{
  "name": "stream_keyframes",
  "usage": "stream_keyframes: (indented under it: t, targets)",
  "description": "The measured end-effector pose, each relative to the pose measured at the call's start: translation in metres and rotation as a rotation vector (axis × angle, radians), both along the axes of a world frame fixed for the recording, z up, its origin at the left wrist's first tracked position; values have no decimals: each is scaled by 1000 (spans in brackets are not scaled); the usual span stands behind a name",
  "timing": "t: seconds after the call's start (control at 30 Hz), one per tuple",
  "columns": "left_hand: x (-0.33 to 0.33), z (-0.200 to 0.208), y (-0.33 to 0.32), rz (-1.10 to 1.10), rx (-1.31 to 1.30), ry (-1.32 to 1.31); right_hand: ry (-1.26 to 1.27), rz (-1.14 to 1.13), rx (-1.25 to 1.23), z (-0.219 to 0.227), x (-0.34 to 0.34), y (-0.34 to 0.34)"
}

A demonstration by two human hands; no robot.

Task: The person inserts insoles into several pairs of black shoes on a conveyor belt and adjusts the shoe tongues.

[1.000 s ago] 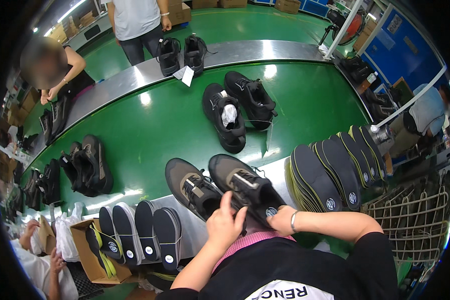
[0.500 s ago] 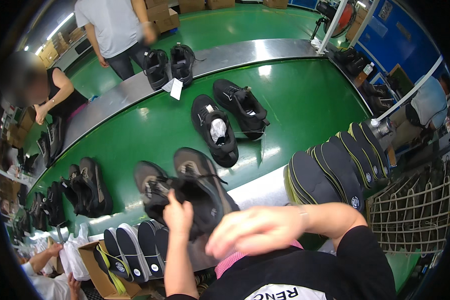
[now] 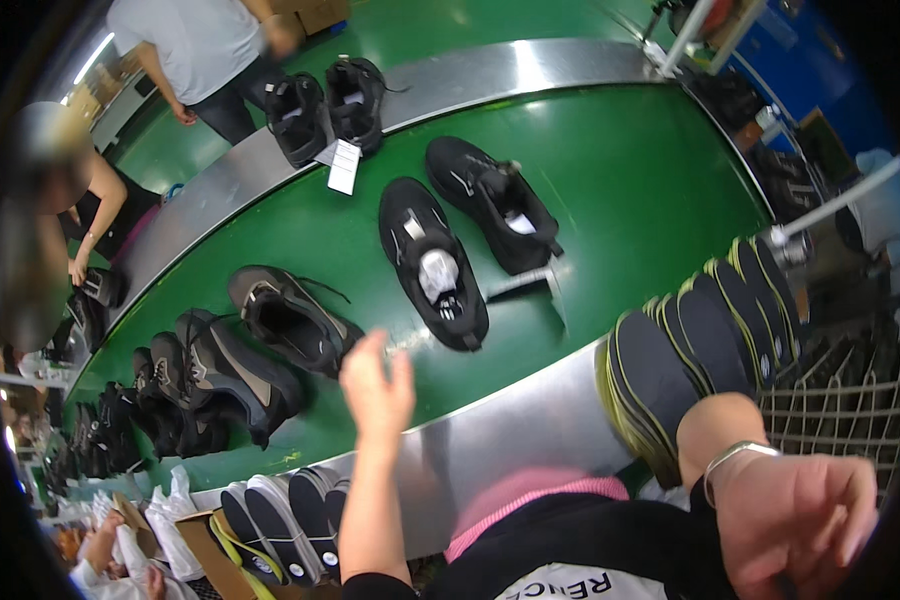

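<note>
My left hand (image 3: 378,385) hovers over the green work surface, fingers apart, with nothing in it. Just beside its fingertips is the heel of a brown-and-black shoe (image 3: 320,335); a similar brown shoe (image 3: 235,375) leans on its side to the left. My right hand (image 3: 800,515), below a silver bracelet, is at the lower right with its palm showing, empty, its fingers loosely bent and blurred. Ahead of my left hand stand two black shoes: one (image 3: 415,225) has white stuffing in its opening, the other (image 3: 495,205) is beside it.
Stacked black insoles with yellow-green edges (image 3: 660,360) stand at right, beside a wire rack (image 3: 840,410). More insoles (image 3: 300,520) and a cardboard box (image 3: 208,550) lie lower left. A tagged black pair (image 3: 355,110) sits on the far metal rim. Co-workers stand around the left side.
The brown-and-black shoes have moved left from in front of me, and my left hand has let go of them. My right hand has swung from the middle to the lower right.
</note>
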State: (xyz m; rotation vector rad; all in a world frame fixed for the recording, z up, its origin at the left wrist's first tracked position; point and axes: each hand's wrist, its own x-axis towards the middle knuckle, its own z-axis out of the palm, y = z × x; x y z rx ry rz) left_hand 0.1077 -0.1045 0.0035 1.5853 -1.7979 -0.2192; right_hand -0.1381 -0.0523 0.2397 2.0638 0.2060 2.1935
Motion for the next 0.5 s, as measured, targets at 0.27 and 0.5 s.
stream_keyframes:
  t: [0.27,0.5]
  targets:
    - [-73,-30,-5,-3,153,-149,778,-743,745,-204,-11,-153]
    - [-53,-9,-19,-65,320,-127,1418,-1000,980,-236,2,-154]
